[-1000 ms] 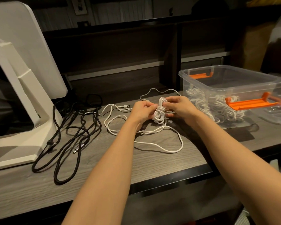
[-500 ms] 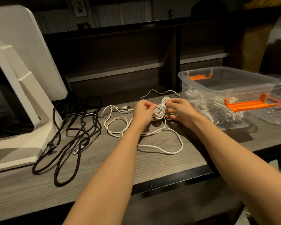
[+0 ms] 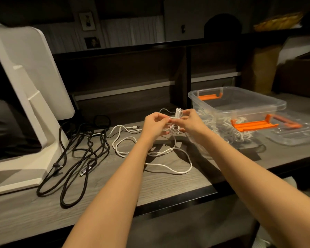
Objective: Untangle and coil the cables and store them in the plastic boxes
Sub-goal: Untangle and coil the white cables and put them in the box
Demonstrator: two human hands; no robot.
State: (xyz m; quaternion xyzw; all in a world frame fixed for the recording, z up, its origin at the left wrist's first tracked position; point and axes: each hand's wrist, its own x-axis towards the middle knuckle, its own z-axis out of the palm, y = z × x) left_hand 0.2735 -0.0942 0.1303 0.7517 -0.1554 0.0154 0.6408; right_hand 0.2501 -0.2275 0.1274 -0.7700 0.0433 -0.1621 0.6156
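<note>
White cable [image 3: 175,122]: a thin, round, white cord, partly wound into a small upright bundle that is held above the desk at the centre of the frame. Loose loops [image 3: 170,163] trail from the bundle onto the wood below, and a USB plug [image 3: 136,127] lies at the free end, to the left of the hands.
Left hand [image 3: 155,124]: the fingers are curled, and a strand at the bundle's left side is pinched between thumb and fingertips.
Right hand [image 3: 191,120]: the fingers are bent round the bundle's right side, so that it is gripped.
Plastic box [image 3: 240,106]: a clear tub with orange latches, set at the right of the frame just beside the right hand. Coiled white cables [image 3: 220,126] are seen through its wall.
Lid [image 3: 297,133]: a clear lid is laid flat at the far right, next to the box.
Black cables [image 3: 79,154]: braided black cords are spread in long loops at the left centre.
Monitor stand [image 3: 25,108]: a white stand occupies the left edge.
Desk [image 3: 34,215]: a grey wood-grain top.
</note>
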